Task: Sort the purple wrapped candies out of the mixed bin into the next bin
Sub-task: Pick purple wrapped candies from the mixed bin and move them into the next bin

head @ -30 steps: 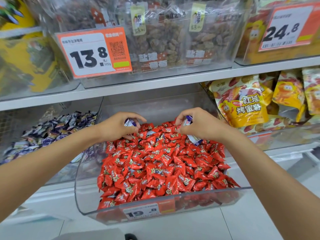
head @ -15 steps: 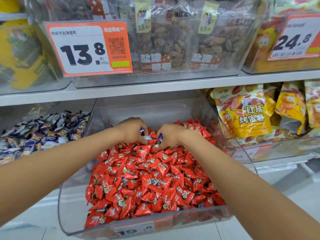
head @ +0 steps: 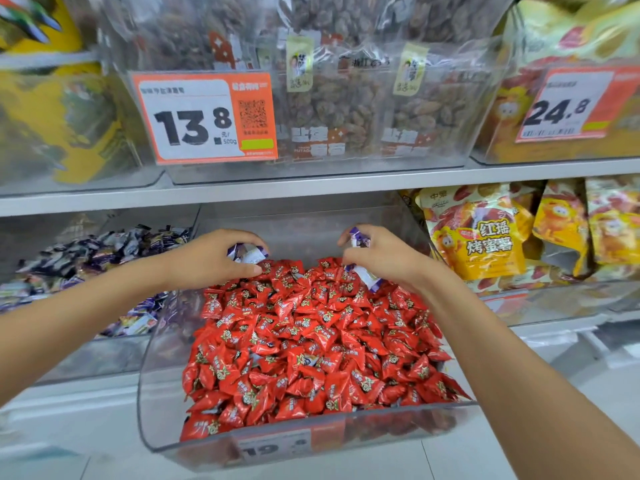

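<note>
Now the purple wrapped candies [head: 247, 253] sit pinched in both hands at the back of the mixed bin [head: 149, 386]: the left hand [head: 207, 261] curls round a small bunch, the right hand [head: 391, 258] grips several, one dangling below. Crinkly, glossy film likely slips, so keep the fingers closed and carry them low over the clear wall into the next bin [head: 86, 355] on the left, clear of the red candies [head: 311, 341].

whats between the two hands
Only red candies lie between the left hand and the right hand, as the head view shows.
</note>
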`<act>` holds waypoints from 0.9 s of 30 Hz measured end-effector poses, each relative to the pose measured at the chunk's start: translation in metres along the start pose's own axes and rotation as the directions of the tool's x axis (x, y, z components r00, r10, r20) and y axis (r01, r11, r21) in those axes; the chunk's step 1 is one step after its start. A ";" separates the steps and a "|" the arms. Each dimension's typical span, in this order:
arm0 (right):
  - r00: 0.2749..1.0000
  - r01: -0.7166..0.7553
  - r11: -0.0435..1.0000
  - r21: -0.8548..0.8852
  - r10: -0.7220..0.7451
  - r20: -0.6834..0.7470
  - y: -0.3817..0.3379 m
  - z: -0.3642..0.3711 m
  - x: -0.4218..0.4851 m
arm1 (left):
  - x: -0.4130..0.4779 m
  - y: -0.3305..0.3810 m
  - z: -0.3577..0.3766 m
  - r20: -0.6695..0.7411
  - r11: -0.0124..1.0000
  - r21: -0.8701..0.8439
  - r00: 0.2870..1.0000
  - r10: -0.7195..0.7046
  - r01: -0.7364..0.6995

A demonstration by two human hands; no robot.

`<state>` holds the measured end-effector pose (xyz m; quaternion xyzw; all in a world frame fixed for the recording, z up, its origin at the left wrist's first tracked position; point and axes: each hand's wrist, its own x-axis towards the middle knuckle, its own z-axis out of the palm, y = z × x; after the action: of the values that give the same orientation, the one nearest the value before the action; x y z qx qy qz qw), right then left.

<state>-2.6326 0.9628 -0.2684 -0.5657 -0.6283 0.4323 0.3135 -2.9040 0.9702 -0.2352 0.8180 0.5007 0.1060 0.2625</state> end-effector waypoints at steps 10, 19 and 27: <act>0.994 0.008 0.997 -0.077 0.000 0.109 -0.018 0.029 -0.033 | -0.040 0.001 -0.004 -0.257 0.990 -0.115 0.965 0.046 -0.078; 0.971 0.171 0.979 -0.108 -0.150 0.185 -0.102 0.092 -0.053 | -0.109 -0.031 -0.021 -0.379 0.989 -0.145 0.921 -0.090 0.037; 0.938 0.321 0.831 -0.454 -0.214 0.271 -0.170 0.200 0.000 | -0.175 -0.148 -0.070 -0.371 0.903 0.037 0.845 -0.386 0.429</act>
<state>-2.8842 0.9275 -0.2020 -0.4839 -0.8201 0.2667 0.1492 -3.1313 0.8929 -0.2398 0.6741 0.7074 0.1638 0.1355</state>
